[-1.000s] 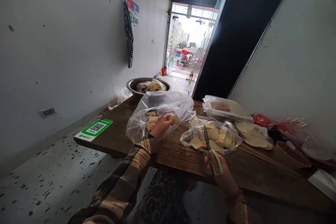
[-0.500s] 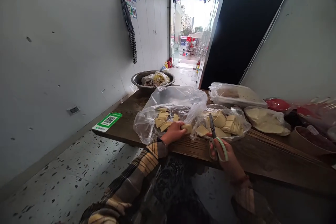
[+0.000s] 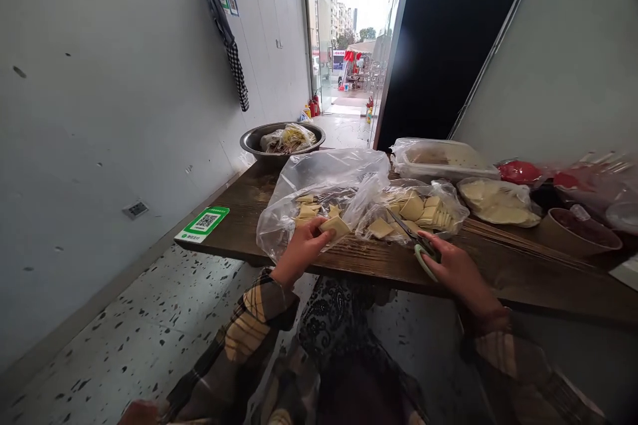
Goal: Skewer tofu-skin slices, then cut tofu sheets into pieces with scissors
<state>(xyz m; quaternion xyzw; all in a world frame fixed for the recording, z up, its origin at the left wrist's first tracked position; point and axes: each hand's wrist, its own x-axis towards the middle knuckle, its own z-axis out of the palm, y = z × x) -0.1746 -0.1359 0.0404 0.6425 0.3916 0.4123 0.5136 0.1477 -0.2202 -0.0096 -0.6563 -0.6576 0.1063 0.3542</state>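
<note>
My left hand point(image 3: 303, 247) pinches a pale yellow square point(image 3: 337, 229), likely sheet tofu, between thumb and fingers; it looks whole, so I judge it uncut. My right hand point(image 3: 457, 271) grasps the scissors point(image 3: 407, 229) by their pale green handles, blades pointing away and to the left, well apart from the square; I cannot tell how wide they stand. Just beyond my left fingers, inside the open plastic bag point(image 3: 333, 166), lie smaller, angular pieces point(image 3: 306, 212) that seem to be the finished share. Beyond my right fingers, the second bag point(image 3: 455, 196) holds a larger heap of squares point(image 3: 434, 214), partly stacked, so I reckon plenty is left. Farther to the right of that hand, thin sticks point(image 3: 523, 246) lie on the wooden table point(image 3: 239, 212).
</note>
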